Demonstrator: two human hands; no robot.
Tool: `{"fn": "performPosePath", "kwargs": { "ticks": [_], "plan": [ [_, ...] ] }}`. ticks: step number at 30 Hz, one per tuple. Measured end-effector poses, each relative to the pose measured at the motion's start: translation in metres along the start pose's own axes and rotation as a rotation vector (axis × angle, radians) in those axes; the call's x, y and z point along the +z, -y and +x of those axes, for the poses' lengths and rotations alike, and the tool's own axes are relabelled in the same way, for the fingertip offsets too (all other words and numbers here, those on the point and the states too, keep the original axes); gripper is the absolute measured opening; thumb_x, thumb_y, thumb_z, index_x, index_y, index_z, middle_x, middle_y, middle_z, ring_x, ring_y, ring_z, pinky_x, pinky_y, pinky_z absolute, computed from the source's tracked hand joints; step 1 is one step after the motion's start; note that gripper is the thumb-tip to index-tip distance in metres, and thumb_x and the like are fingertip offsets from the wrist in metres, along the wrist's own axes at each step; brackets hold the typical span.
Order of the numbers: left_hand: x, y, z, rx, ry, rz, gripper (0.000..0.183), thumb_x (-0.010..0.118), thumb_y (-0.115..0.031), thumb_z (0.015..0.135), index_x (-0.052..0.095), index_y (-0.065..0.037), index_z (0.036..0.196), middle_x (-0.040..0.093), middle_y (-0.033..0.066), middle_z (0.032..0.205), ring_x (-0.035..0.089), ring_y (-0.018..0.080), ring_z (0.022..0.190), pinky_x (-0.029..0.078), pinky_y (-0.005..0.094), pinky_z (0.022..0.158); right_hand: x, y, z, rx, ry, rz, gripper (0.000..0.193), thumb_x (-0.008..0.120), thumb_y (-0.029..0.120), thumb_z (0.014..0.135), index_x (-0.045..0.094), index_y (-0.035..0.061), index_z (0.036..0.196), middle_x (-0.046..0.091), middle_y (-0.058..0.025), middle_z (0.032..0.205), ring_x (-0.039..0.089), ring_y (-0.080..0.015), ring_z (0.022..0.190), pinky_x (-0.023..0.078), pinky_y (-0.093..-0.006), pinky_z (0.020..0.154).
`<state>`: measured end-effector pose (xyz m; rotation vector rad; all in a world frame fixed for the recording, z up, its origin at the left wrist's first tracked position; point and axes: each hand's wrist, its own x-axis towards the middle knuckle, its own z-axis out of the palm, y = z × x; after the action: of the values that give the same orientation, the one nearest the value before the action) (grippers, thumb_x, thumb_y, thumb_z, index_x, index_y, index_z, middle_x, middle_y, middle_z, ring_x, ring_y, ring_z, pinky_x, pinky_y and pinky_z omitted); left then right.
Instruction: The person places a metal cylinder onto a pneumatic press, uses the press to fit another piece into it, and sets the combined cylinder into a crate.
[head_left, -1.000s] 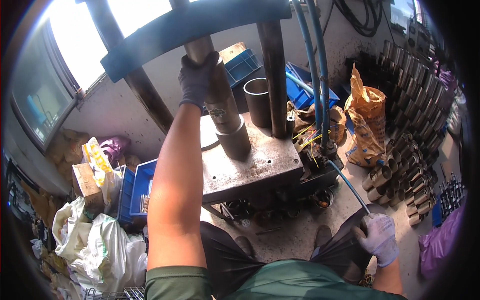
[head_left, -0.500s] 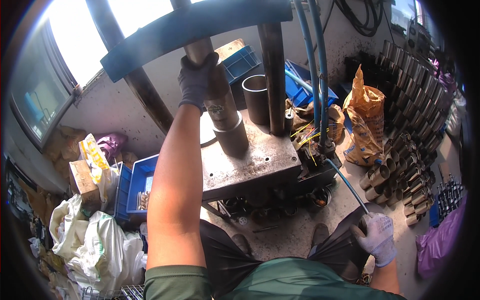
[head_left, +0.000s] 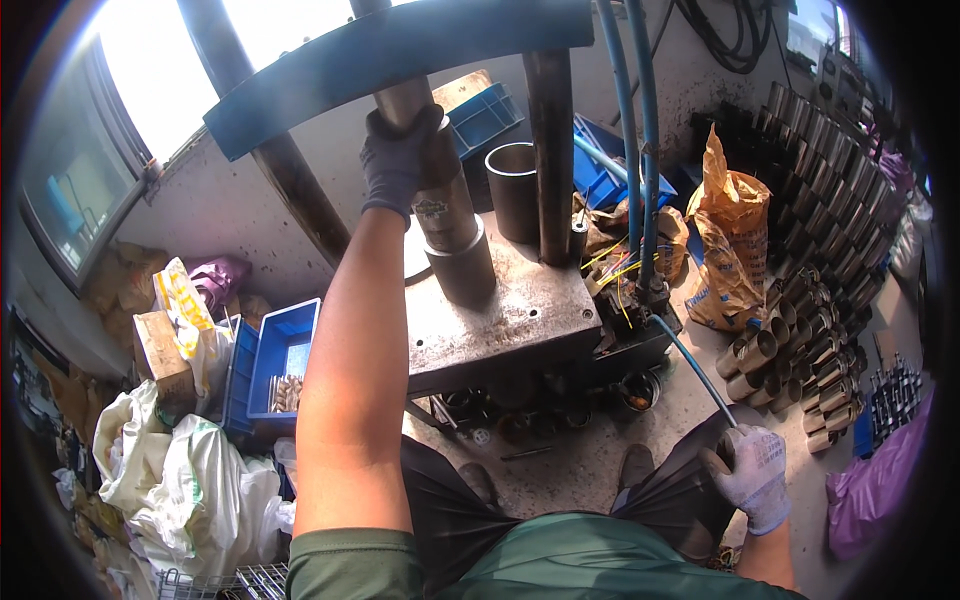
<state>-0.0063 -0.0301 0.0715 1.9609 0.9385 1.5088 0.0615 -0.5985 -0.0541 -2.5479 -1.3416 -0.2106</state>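
My left hand (head_left: 397, 158), in a dark grey glove, is wrapped round the upper part of a metal cylinder (head_left: 443, 215) beneath the press ram (head_left: 402, 100). The cylinder's lower end sits inside a wider steel sleeve (head_left: 463, 275) standing on the press table (head_left: 540, 300). Part of its upper end is hidden by my glove. Low on the right, my right hand (head_left: 752, 475), in a pale glove, is closed round the end of a thin blue lever (head_left: 695, 372), which slopes up to the fittings beside the press.
A blue crossbeam (head_left: 400, 62) and dark columns (head_left: 548, 160) frame the press. Behind stands an open steel tube (head_left: 513, 200). Stacked metal sleeves (head_left: 825, 170) and a brown paper sack (head_left: 735, 245) are at right; blue bins (head_left: 290, 335) and white sacks (head_left: 195, 480) at left.
The view has shifted slightly. Both hands keep their grips, my left on the cylinder and my right on the lever, with no clear movement of either thing.
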Motion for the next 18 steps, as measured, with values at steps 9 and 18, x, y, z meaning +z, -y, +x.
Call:
{"fn": "performPosePath", "kwargs": {
  "ticks": [9,18],
  "plan": [
    [0.005,0.012,-0.001,-0.018,0.019,-0.009,0.094,0.084,-0.067,0.069,0.057,-0.001,0.130,0.071,0.0249,0.118,0.070,0.0400,0.113,0.054,0.0481,0.095,-0.003,-0.004,-0.001,-0.014,-0.001,0.025,0.037,0.081,0.035,0.080,0.060,0.0051,0.074,0.060,-0.0162,0.075,0.060,-0.0393,0.073,0.044,-0.0496,0.065],
    [0.002,0.017,-0.006,-0.050,0.009,0.016,0.095,0.084,-0.068,0.067,0.057,-0.003,0.131,0.072,0.0232,0.118,0.070,0.0398,0.112,0.054,0.0473,0.097,-0.059,0.004,0.108,-0.280,-0.209,-0.043,0.047,0.074,0.013,0.079,0.066,0.0019,0.124,0.067,-0.0190,0.125,0.062,-0.0379,0.120,0.051,-0.0446,0.103]
  ]
}}
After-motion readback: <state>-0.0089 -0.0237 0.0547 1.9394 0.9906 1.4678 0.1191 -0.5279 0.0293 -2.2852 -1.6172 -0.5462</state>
